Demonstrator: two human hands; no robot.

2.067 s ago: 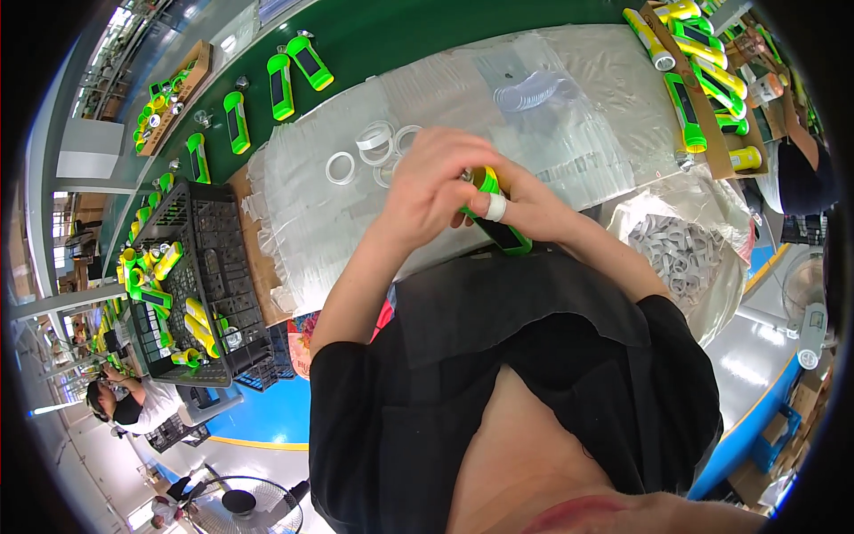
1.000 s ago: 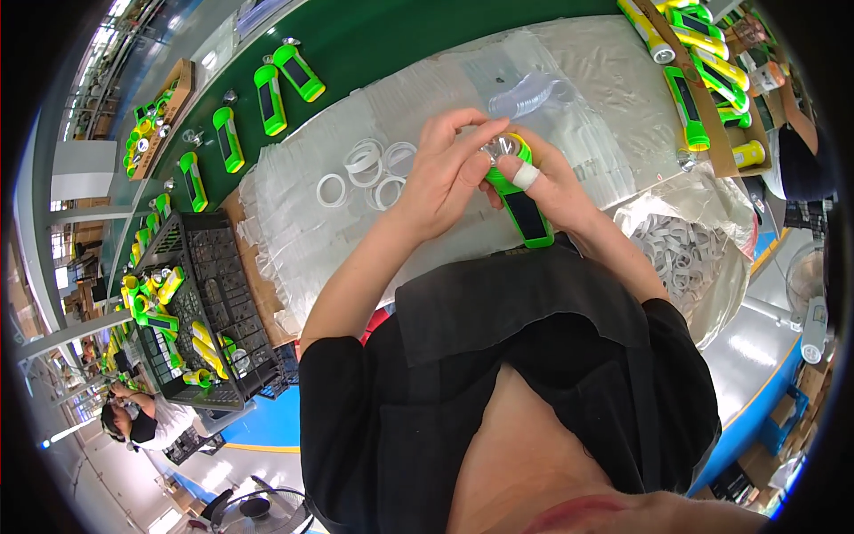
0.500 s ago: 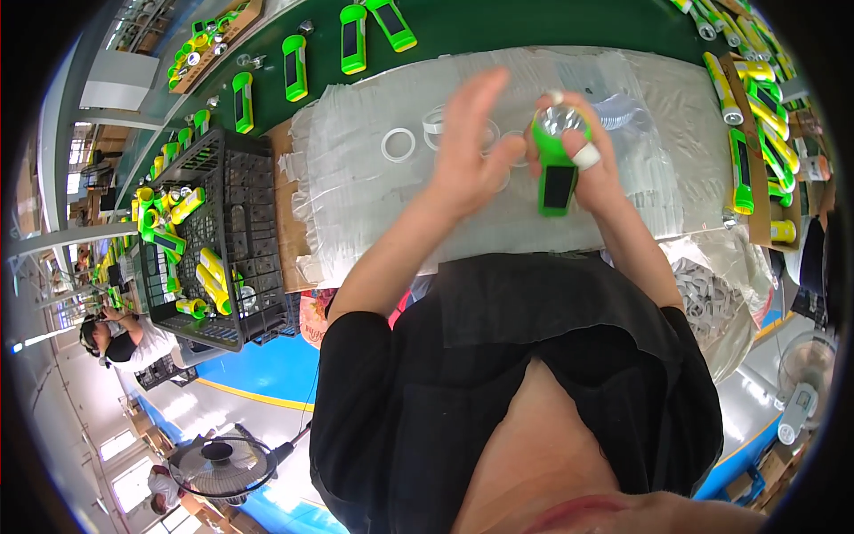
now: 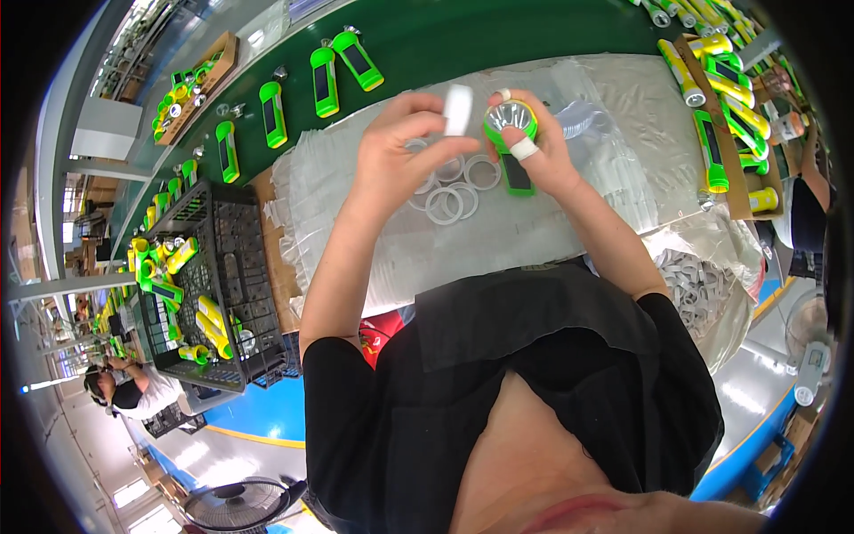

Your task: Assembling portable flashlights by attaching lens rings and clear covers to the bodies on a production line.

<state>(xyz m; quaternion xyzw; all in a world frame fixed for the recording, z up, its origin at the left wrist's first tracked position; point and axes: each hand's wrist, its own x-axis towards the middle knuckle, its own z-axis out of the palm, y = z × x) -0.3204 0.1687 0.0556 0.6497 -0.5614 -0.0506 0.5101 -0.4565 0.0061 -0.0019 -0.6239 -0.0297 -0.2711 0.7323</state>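
My right hand (image 4: 544, 142) is wrapped round a green flashlight (image 4: 519, 174) with a dark panel on its body and a shiny round reflector facing up. White tape or a bandage covers its thumb and a fingertip. Just to the left, my left hand (image 4: 405, 142) pinches a white ring (image 4: 458, 109), seen edge-on and smeared by motion, apart from the flashlight head. Several white rings (image 4: 445, 206) lie loose on the plastic-covered table (image 4: 356, 258) below my hands. A row of clear round lenses (image 4: 583, 118) lies beyond my right wrist.
Green flashlights (image 4: 272, 116) lie along the green belt (image 4: 427, 44) at the back. A black crate (image 4: 249, 285) with yellow-green flashlights stands at left. At right are a cardboard box (image 4: 731, 147) of flashlights and a bag of white rings (image 4: 698, 289). A co-worker (image 4: 133, 387) sits far left.
My left hand, previously spread and blurred with no ring seen in it, now pinches a white ring. The flashlight stays in my right hand. The whole view has shifted slightly.
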